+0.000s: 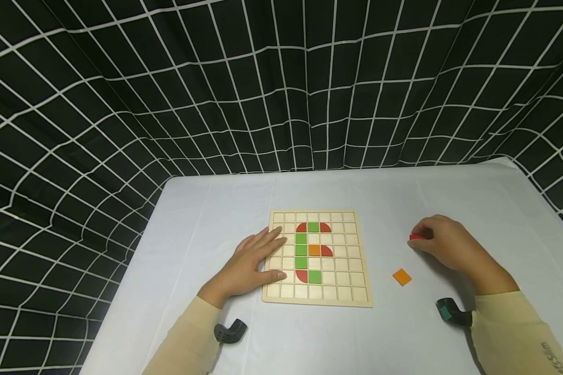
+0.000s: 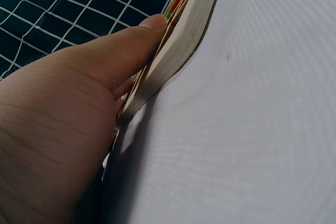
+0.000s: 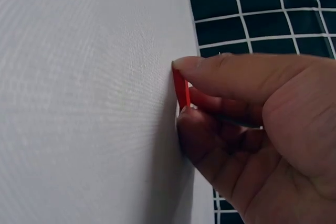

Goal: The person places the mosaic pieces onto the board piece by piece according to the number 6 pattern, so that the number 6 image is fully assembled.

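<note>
A wooden grid board (image 1: 340, 295) lies on the table, with red, green and orange tiles set in some of its squares. My left hand (image 1: 251, 263) rests spread over the board's left edge, fingers straight; in the left wrist view the thumb lies on the rim. To the right of the board, my right hand (image 1: 445, 242) pinches a red tile (image 3: 181, 87) between thumb and fingers, close to the tabletop. The tile's full outline is partly hidden by the fingers. Nearer to me, an orange square tile (image 1: 402, 277) lies loose on the cloth between board and right hand.
A white cloth covers the table (image 1: 206, 219). Behind it and along the sides hangs a black curtain (image 1: 244, 94) with a white grid. Dark devices (image 1: 231, 331) are strapped at both wrists over the sleeves.
</note>
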Demonstrator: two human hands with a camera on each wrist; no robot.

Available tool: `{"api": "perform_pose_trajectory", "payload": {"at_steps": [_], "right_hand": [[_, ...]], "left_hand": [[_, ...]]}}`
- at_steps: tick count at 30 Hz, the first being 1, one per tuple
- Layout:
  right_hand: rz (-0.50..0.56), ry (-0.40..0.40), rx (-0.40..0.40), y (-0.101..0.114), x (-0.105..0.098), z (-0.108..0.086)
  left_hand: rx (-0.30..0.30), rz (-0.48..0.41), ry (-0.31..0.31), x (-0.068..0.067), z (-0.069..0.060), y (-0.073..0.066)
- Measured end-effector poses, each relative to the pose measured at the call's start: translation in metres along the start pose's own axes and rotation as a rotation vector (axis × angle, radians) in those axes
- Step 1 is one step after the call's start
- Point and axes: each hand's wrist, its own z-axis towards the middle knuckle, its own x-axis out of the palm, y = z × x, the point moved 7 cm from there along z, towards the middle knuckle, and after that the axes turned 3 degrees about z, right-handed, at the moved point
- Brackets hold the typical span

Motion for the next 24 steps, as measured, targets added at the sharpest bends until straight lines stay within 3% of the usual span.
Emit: {"api": "perform_pose_trajectory", "payload": {"at_steps": [18, 24], "right_hand": [[0.037, 0.033, 0.018, 0.0064, 0.0024, -0.0008], [0.066, -0.019, 0.025, -0.0024, -0.0031, -0.0009]], "left_hand": [[0.001, -0.003, -0.003, 0.0013, -0.0003, 0.0019], [0.005, 0.0, -0.005, 0.0012, -0.0002, 0.002]]}}
